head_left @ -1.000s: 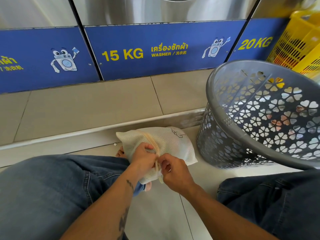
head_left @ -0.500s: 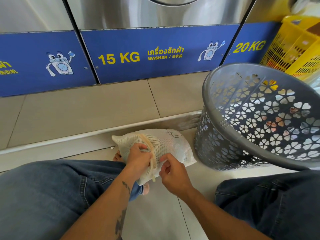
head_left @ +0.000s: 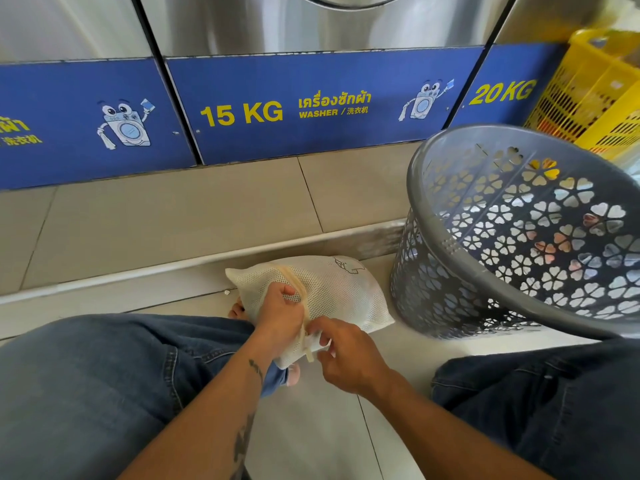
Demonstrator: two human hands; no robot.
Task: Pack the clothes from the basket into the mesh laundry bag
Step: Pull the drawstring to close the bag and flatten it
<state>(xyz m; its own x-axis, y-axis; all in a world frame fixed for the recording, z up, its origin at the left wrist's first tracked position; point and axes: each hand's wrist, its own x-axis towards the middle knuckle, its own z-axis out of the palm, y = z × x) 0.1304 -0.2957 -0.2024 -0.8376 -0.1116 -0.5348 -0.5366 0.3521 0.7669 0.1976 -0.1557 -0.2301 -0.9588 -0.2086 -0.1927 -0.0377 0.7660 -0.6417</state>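
Lower left of frame: blue-jeans knee (head_left: 86, 393). Centre, on the pale tiled floor (head_left: 311, 427): stuffed white mesh laundry bag (head_left: 346, 296), lying flat, bulging. Left hand (head_left: 280, 317) on the bag's left half, fingers curled into the mesh beside the beige zip strip (head_left: 294, 277). Right hand (head_left: 349, 358) at the bag's near edge, thumb and fingers pinching the strip's near end. Right of the bag, just beside it: grey round plastic basket with flower-shaped cut-outs (head_left: 450, 245), tipped toward the camera. Upper right corner: yellow plastic lattice basket (head_left: 588, 98).
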